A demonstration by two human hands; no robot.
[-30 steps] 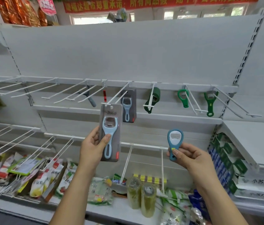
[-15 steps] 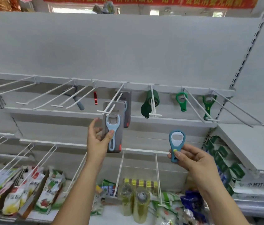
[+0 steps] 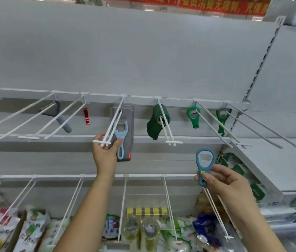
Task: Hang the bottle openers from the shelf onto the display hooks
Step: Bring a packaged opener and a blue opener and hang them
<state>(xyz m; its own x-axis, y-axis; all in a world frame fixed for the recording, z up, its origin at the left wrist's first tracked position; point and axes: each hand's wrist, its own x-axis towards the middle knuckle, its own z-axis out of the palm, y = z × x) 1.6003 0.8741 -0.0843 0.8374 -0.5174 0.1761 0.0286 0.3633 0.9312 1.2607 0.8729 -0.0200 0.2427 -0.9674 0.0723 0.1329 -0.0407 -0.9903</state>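
Note:
My left hand [image 3: 106, 150] grips a carded light-blue bottle opener [image 3: 121, 140] on a grey backing card, threaded on a white display hook [image 3: 113, 124] in the upper row. My right hand [image 3: 223, 180] pinches the handle of a loose blue bottle opener [image 3: 204, 161], held upright below and right of that hook. On other hooks of the same row hang a red opener [image 3: 86, 116], a dark green pouch [image 3: 157, 122], a green ring opener [image 3: 193, 116] and a green opener [image 3: 221, 120].
A grey-handled tool [image 3: 62, 120] hangs at the left. Long bare white hooks [image 3: 263, 126] jut forward along the upper rail and a lower rail [image 3: 143, 176]. Bagged foods [image 3: 32, 231] and bottles [image 3: 141, 231] fill the bottom shelf. Green-white boxes [image 3: 256, 191] stand at the right.
My left hand has moved the carded opener up and back along the hook, away from its tip. My right hand has stayed about where it was with the loose blue opener.

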